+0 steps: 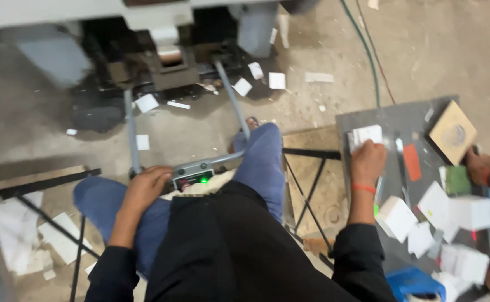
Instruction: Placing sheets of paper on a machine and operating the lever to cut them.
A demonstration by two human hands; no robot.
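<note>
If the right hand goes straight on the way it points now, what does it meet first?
The right hand points up the grey table and already touches a small white stack of cards. Past that stack, only bare table seems to follow, then the floor, though depth is unclear.

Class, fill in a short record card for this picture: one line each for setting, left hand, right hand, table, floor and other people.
Setting: workshop seen from above, person seated
Left hand: resting on own knee, beside a small control box with a green light
Right hand: on a white paper stack
Table: grey, holding white boxes and a brown card
Floor: scattered paper scraps, green cable
Other people: another person's hand at the right edge
</note>
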